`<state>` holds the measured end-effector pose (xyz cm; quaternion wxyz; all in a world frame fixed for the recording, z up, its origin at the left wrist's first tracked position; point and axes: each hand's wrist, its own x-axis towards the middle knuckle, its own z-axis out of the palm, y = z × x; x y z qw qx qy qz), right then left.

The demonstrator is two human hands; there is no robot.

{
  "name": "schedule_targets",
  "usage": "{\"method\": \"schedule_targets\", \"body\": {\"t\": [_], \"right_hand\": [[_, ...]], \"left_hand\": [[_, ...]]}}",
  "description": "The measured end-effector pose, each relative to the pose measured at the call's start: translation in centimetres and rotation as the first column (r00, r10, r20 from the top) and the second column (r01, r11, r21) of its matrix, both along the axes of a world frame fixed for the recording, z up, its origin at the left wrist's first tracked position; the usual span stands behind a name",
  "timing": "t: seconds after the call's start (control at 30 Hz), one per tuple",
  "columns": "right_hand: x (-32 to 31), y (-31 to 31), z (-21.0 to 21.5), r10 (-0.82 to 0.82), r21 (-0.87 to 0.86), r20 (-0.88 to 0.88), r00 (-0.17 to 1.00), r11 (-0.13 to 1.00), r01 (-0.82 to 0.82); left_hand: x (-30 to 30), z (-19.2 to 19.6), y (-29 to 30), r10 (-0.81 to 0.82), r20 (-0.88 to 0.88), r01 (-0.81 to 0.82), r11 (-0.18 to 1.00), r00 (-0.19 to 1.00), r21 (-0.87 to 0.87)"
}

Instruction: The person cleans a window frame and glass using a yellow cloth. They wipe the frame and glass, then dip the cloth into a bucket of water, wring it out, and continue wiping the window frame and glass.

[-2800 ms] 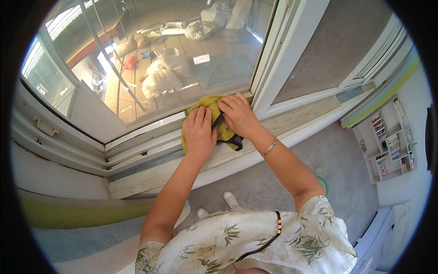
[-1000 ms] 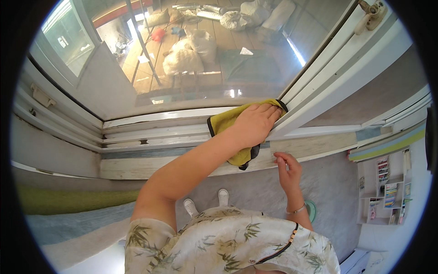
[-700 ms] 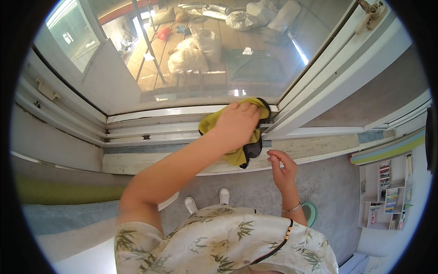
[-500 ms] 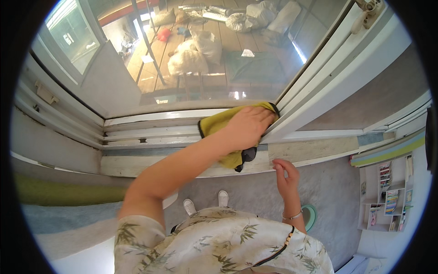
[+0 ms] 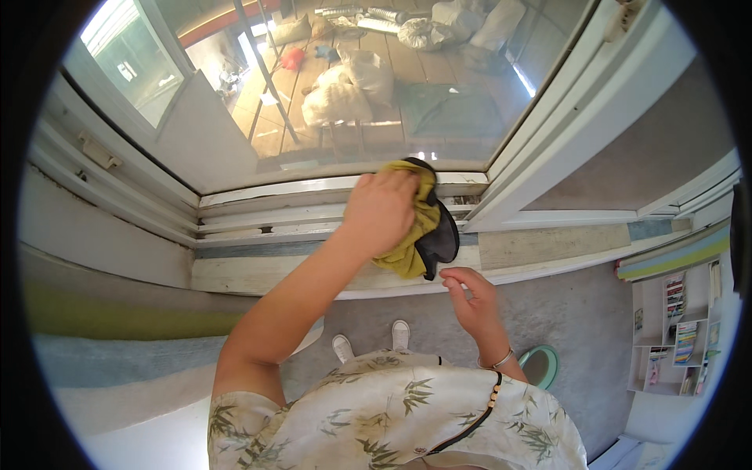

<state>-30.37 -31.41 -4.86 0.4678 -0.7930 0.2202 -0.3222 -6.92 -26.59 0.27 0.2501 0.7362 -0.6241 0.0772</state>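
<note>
Left hand (image 5: 381,210) sits just above frame centre, fingers curled tight over a bunched yellow-green cloth (image 5: 411,235) with a dark black backing; fingertips are buried in the folds, so only knuckles and back of hand show. Cloth is pressed on the white window frame (image 5: 266,215) at the lower edge of the glass, its loose end hanging down toward 5 o'clock of the hand, over the weathered sill (image 5: 251,274). How much cloth lies under the palm can't be told. Right hand (image 5: 470,298) is at roughly 4 o'clock from the cloth, just below the sill edge, fingers loosely bent with thumb and forefinger close together; whether anything is pinched between them is too small to make out. It's near the cloth's dangling end but looks apart from it. Thin bracelet (image 5: 498,361) on that wrist. Through the glass at 12 o'clock: wooden deck with pale sacks (image 5: 337,94), blurred by reflections. At 6 o'clock, white shoes (image 5: 368,341) on grey floor, partly hidden by the leaf-print shirt (image 5: 392,415). Teal round object (image 5: 540,364) at 4 o'clock, half hidden behind the right forearm. Shelf unit (image 5: 677,329) at 3 o'clock, warped by the lens and clipped at the rim.
</note>
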Motion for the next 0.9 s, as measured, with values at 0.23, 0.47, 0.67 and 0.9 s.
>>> {"method": "schedule_targets", "body": {"t": [0.23, 0.47, 0.67, 0.9], "right_hand": [[0.0, 2.3, -0.1, 0.035, -0.098, 0.022, 0.999, 0.995, -0.033], [0.3, 4.0, 0.7, 0.079, -0.111, -0.033, 0.996, 0.990, -0.083], [-0.3, 4.6, 0.1, 0.084, -0.139, -0.128, 0.988, 0.985, -0.102], [-4.3, 3.7, -1.2, -0.076, -0.150, -0.265, 0.961, 0.988, 0.037]], "left_hand": [[1.6, -1.7, 7.6, -0.025, -0.203, -0.052, 0.929, 0.979, -0.367], [-2.2, -2.2, 12.6, -0.268, -0.510, -0.055, 0.845, 0.817, -0.532], [-3.4, -1.7, 7.8, -0.419, -0.785, -0.112, 0.848, 0.457, -0.518], [-4.5, -0.8, -3.9, -0.067, -0.507, 0.148, 0.982, 0.860, 0.121]]}}
